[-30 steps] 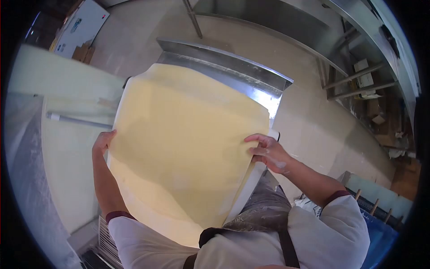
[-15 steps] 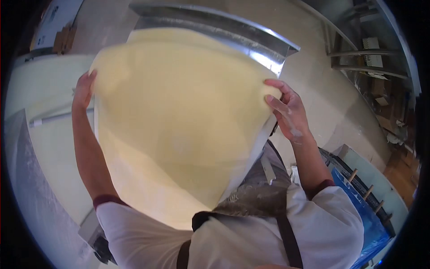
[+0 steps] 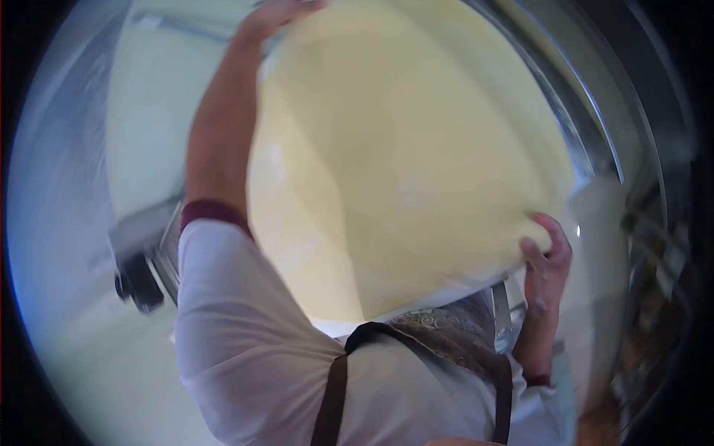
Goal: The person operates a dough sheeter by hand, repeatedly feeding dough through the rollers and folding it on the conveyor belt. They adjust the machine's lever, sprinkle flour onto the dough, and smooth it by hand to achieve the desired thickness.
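Note:
A wide, pale yellow sheet of dough [image 3: 416, 163] fills the middle of the view, lying over a white surface [image 3: 446, 286] whose edge shows along the near side. At the top, my left hand [image 3: 279, 16] is closed on the sheet's far left edge, its fingertips partly cut off by the frame. My right hand [image 3: 549, 256] pinches the right edge between thumb and fingers. A diagonal shade line crosses the dough on the left.
A metal rim [image 3: 587, 141] curves past the dough's right side. Left of me stand a pale panel [image 3: 152, 111] with a bar [image 3: 186, 28] and a dark fitting [image 3: 140, 284] on a grey box. Blurred shelving [image 3: 654, 297] is at far right.
The view has turned, so the dough appears rotated clockwise. My left hand has shifted up and right in view, my right hand down and right. Both keep hold of the sheet's edges.

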### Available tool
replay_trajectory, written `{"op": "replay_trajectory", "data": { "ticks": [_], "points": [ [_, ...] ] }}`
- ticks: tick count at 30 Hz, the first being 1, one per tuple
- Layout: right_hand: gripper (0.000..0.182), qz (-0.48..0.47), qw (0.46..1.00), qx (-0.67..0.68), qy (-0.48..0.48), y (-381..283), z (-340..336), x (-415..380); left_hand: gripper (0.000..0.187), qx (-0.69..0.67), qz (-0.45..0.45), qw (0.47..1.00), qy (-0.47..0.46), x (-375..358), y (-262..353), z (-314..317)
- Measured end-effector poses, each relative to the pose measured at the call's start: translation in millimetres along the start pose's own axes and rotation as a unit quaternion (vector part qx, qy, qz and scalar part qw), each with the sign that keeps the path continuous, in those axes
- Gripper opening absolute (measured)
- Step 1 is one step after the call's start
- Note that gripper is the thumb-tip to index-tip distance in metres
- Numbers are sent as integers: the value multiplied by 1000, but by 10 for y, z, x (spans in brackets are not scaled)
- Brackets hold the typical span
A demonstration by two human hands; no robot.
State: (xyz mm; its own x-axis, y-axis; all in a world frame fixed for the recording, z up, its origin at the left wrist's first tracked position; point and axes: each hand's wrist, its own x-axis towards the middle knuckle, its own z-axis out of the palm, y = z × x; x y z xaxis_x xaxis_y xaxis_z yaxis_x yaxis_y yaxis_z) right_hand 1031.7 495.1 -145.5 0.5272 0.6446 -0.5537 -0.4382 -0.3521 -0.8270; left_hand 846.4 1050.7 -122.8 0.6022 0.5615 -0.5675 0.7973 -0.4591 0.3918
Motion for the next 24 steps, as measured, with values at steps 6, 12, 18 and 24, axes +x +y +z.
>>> {"op": "replay_trajectory", "data": {
  "ticks": [6,12,18,24],
  "points": [
    [53,-42,997,53,-23,159,-35,47,45,-208,-21,977,48,-59,-287,357],
    [58,-49,997,41,-45,234,208,-222,35,-487,-42,871,51,-754,-1194,710],
    [59,-31,996,-2,-88,253,192,-195,33,-439,-71,859,252,-2050,-764,2066],
    [54,-16,995,-53,-85,148,263,-270,27,-689,-110,625,350,-2564,173,3089]
  ]
}}
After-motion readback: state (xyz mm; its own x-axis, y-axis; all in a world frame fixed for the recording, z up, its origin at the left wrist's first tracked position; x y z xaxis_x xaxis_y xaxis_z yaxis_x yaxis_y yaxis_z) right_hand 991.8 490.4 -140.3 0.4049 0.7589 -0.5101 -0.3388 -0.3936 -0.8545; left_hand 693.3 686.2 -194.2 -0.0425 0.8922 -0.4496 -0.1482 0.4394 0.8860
